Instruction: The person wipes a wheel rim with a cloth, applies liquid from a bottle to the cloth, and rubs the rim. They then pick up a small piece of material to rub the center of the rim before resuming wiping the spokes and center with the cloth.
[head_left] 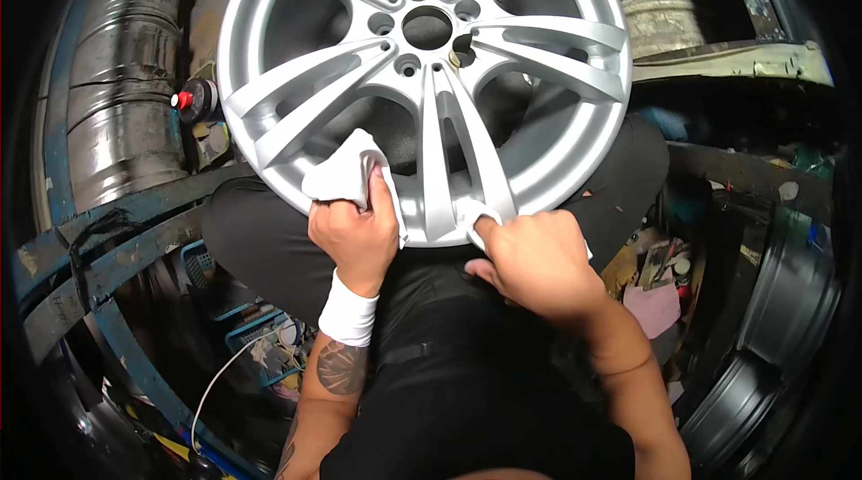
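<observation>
A silver alloy wheel rim [548, 58] with split double spokes lies tilted across my lap, its lower edge toward me. My left hand [353, 233] is closed around a bunched white cloth [341, 173], held at the lower left of the rim; a white band wraps that wrist. Against the bottom of the lower double spoke, my right hand [543, 260] is closed with a bent finger pressing a white piece of cloth [476, 211] onto the metal. Most of that second cloth is hidden under the fingers.
Stacked rims [126, 76] stand at the left behind a blue metal frame [135, 363]. More rims [660, 17] sit at the upper right, and dark ones [795, 291] at lower right. A red-capped container [184, 101] is left of the wheel. Blue baskets [256, 350] hold clutter below.
</observation>
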A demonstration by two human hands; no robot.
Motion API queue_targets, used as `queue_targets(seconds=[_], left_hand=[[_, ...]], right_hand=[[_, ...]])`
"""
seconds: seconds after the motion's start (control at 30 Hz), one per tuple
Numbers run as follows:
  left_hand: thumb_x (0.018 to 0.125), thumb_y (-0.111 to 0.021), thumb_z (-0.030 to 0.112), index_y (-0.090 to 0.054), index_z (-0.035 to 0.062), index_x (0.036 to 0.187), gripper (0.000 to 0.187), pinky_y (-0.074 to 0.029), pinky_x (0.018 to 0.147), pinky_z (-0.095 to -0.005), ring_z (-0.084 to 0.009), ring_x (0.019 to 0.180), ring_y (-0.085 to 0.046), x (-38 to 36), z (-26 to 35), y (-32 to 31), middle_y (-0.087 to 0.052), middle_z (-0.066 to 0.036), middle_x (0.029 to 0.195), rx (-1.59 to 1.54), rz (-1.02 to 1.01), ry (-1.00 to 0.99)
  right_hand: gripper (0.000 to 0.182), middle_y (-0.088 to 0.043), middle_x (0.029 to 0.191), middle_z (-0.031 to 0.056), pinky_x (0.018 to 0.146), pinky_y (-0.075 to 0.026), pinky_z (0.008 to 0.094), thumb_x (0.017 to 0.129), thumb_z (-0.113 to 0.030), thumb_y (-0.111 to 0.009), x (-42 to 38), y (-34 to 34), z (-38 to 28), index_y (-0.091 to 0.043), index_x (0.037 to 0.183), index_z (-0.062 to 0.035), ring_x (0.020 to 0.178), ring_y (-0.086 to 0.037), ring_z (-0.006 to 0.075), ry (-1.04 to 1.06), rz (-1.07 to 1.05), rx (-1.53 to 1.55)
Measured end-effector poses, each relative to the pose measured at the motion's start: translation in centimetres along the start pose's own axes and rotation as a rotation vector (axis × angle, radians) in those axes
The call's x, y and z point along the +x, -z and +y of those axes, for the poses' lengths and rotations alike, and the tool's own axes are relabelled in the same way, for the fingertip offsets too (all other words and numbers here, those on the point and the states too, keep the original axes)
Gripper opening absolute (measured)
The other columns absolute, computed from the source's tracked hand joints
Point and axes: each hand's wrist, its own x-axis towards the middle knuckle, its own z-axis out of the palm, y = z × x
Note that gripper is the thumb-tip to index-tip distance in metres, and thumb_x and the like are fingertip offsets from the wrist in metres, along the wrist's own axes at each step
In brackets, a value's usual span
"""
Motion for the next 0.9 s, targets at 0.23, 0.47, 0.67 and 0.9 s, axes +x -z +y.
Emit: queue_targets(seconds=[0.23,0.47,0.67,0.9], left_hand=[[0.083,-0.075,0.009,-0.075,-0.0007,0.101,0.02,-0.053,0.073,-0.0437,-0.0371,0.078,-0.069,-0.1,-0.3,-0.3,-0.074,-0.015,0.09,0.021,0.012,-0.026],[0.082,-0.075,0.009,-0.075,-0.0011,0.101,0.022,-0.053,0.073,-0.0437,-0.0379,0.079,-0.069,0.0,-0.5,-0.2,-0.074,-0.016,0.092,-0.007,0.004,-0.025],[0.082,-0.076,0.008,-0.075,-0.0011,0.102,0.022,-0.053,0.075,-0.0434,-0.0376,0.082,-0.07,0.1,-0.2,-0.2,-0.075,-0.016,0.094,-0.015,0.007,-0.017],[0.082,-0.076,0.008,-0.075,-0.0007,0.103,0.023,-0.053,0.074,-0.0438,-0.0379,0.082,-0.069,0.3,-0.2,-0.3,-0.074,-0.017,0.094,-0.007,0.012,-0.038]], right_hand=[[0.035,-0.068,0.067,0.0107,0.059,-0.052,0.0429,0.082,-0.042,-0.078,0.7,2.5,1.6,-0.067,0.087,-0.0089,0.064,-0.07,0.0309,0.161,-0.097,-0.013],[0.035,-0.066,0.063,0.0105,0.059,-0.051,0.0434,0.083,-0.04,-0.078,0.4,1.1,0.7,-0.066,0.084,-0.0066,0.065,-0.07,0.0319,0.154,-0.05,-0.059],[0.028,-0.066,0.062,0.0088,0.058,-0.051,0.0416,0.082,-0.035,-0.077,0.9,-0.5,-0.2,-0.067,0.084,-0.0089,0.064,-0.07,0.0286,0.122,-0.039,-0.126],[0.024,-0.067,0.063,0.0095,0.057,-0.051,0.0419,0.084,-0.033,-0.075,1.2,-0.3,0.2,-0.069,0.079,-0.0106,0.061,-0.069,0.0286,0.104,-0.003,-0.123]])
